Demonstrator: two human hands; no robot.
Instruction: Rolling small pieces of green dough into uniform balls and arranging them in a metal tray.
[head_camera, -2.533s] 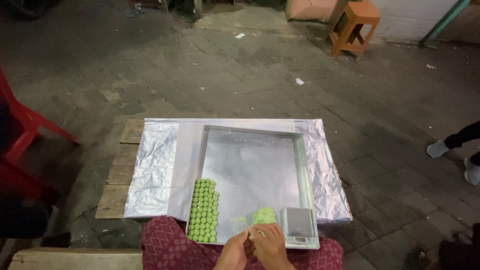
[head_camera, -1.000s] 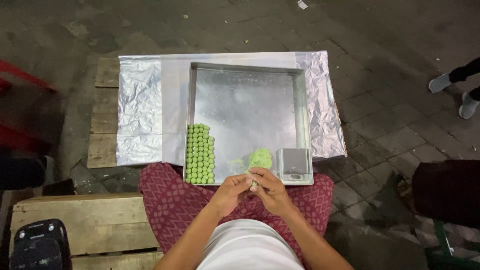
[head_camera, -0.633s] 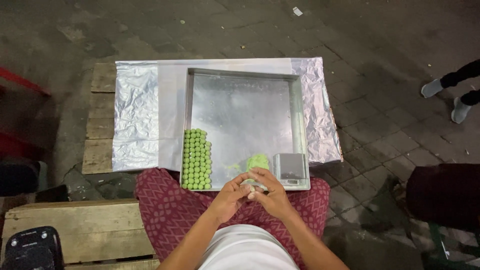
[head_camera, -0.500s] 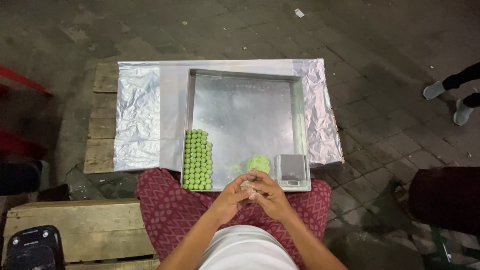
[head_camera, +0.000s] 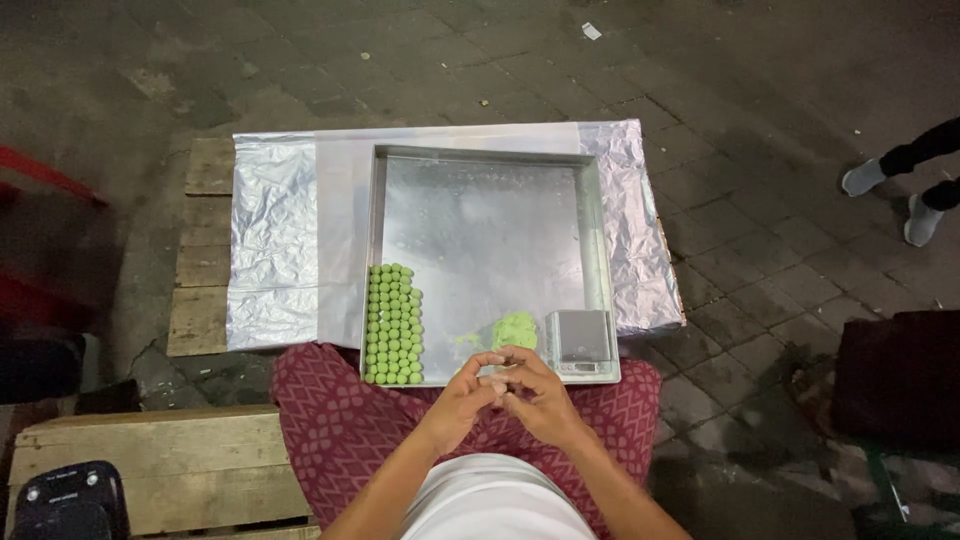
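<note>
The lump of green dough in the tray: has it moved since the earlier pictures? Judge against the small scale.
No. The lump of green dough lies just left of the small scale at the tray's near edge, as before.

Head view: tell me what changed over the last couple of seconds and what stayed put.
Little moved. The left hand and right hand stay pressed together over the lap at the near edge of the metal tray, fingers shifting slightly; whatever they hold is hidden. The camera tilted down, showing more lap and arms. The rows of green balls, green dough lump and small scale kept their places.
</note>
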